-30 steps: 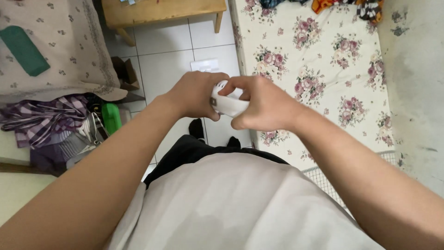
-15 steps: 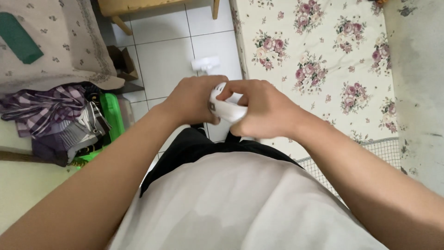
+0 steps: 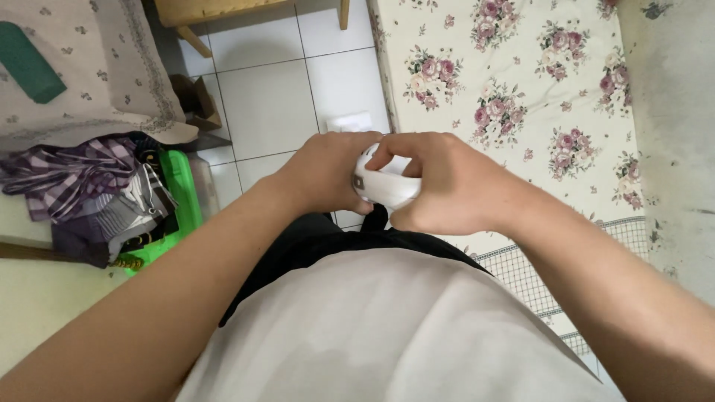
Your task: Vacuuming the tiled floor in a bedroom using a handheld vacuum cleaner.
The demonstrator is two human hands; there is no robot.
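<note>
Both hands meet in front of my chest around a small white rounded plastic device (image 3: 383, 186). My left hand (image 3: 324, 175) grips its left end, knuckles up. My right hand (image 3: 439, 186) wraps its right end, with the index finger curled over the top. Most of the device is hidden by my fingers. I stand over a white tiled floor (image 3: 268, 104). A white flat part (image 3: 350, 121) shows just beyond my hands on the floor.
A floral mattress (image 3: 521, 97) lies at the right beside a stained wall (image 3: 670, 112). A wire mesh panel (image 3: 536, 275) leans near its lower edge. At the left are a patterned cloth, a heap of clothes (image 3: 82, 193) on a green basket (image 3: 179, 201) and a wooden table leg (image 3: 190, 41).
My hands and the white device have shifted slightly right and lower in view. The camera has tilted, so the floor and mattress slid upward a little.
</note>
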